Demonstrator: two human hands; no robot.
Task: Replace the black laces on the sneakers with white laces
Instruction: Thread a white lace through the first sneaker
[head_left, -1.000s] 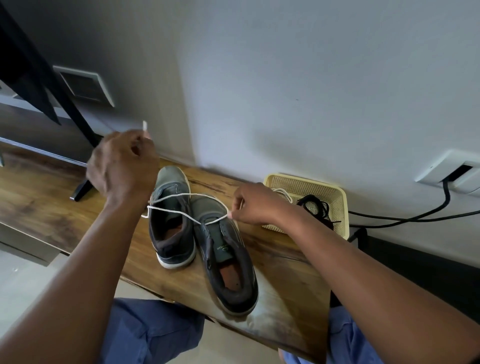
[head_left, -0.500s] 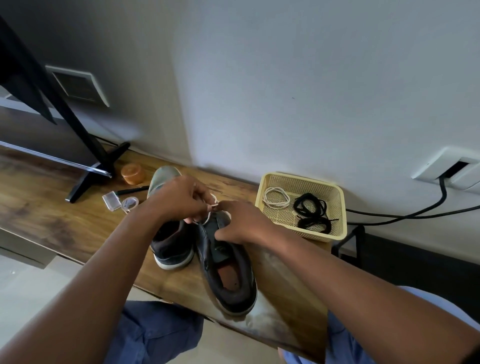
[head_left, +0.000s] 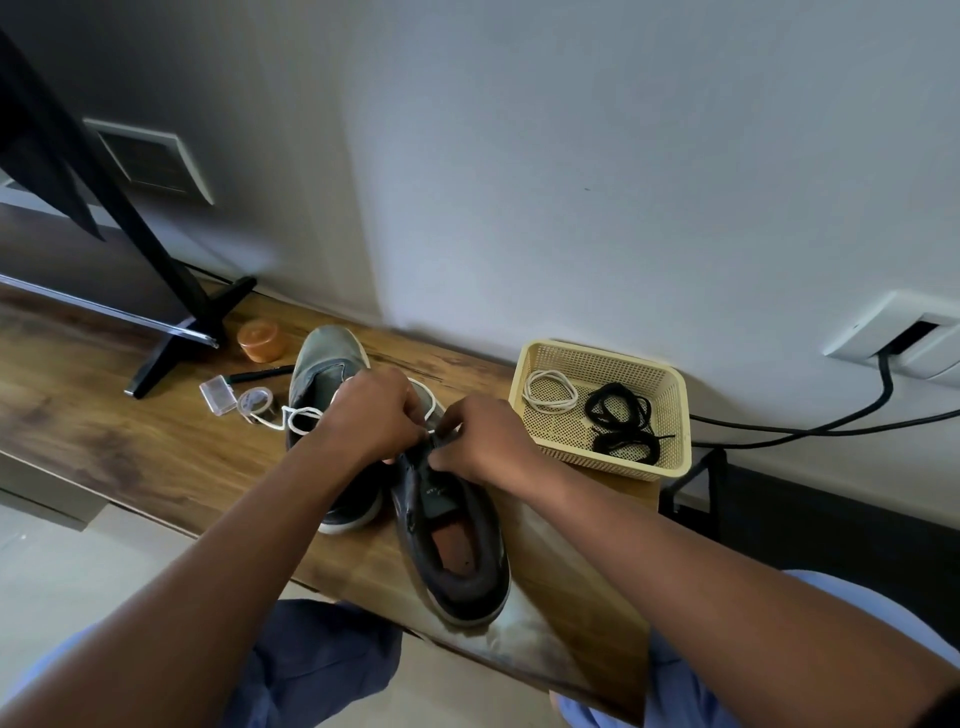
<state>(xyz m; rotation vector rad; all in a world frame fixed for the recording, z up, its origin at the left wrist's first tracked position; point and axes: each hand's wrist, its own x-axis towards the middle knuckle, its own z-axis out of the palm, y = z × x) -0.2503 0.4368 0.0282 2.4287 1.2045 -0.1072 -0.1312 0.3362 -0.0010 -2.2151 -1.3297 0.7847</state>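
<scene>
— So, where are your hands?

— Both are at the middle of the frame, over the throat of the right-hand sneaker (head_left: 452, 525). My left hand (head_left: 371, 415) has its fingers curled in, pinching the white lace (head_left: 296, 418) near the eyelets. My right hand (head_left: 480, 439) is curled too, its fingertips pressed at the top of the tongue; it seems to pinch the lace there, though the grip itself is hidden behind my knuckles.

— And the lace?

— A loose loop trails out to the left of my left hand, lying across the other sneaker (head_left: 327, 374) and onto the wooden counter (head_left: 130, 457). A short stretch curves above my hands, between them.

— How do the shoes lie?

— Side by side, touching, toes toward the wall. The right-hand one sits lower in the frame, its heel near the counter's front edge.

— The old laces?

— The black laces (head_left: 621, 421) lie bundled in the yellow basket (head_left: 670, 467) at centre right, beside a coiled second white lace (head_left: 548, 389), the two apart.

— Anything else?

— Left of the shoes lie a small clear box (head_left: 218, 395), a roll of clear tape (head_left: 254, 401), a black pen (head_left: 260, 373) and an orange jar (head_left: 260, 340), just beside a black stand foot (head_left: 176, 343). At the right a black cable (head_left: 810, 423) runs from a wall socket (head_left: 893, 332).
</scene>
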